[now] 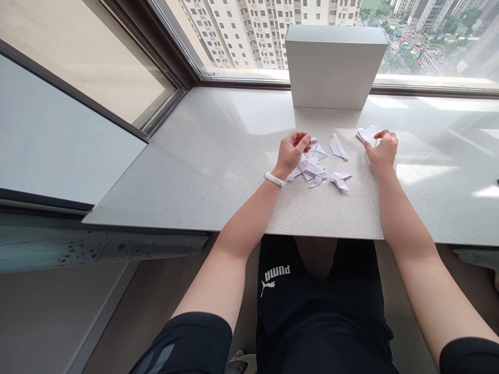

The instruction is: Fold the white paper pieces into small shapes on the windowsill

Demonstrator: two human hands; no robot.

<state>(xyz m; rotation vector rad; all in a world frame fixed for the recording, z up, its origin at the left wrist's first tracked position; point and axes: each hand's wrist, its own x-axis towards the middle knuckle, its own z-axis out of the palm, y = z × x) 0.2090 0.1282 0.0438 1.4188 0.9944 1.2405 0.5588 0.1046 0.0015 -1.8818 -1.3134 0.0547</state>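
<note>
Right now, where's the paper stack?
In the head view, right of centre: the paper stack is on the speckled counter at the right hand, right of the folded strip and nearer than the white box.

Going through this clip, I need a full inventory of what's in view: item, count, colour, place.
Folded paper pile: several overlapping pieces, exact count unclear, white, beside the left hand
Folded paper strip: one, white, between the hands
Pointed paper piece: one, white, right of the pile
Paper stack: one, white, at the right hand
Box: one, pale grey, by the window
Countertop: one, speckled white, under the papers
Window frame: dark brown, around the glass
Buildings: several, mostly beige, outside
Fabric: teal, spotted, below the countertop
Wristband: one, white, left wrist
Shorts: one pair, black, on the person
Hands: two, bare; left by the pile, right at the stack
</note>
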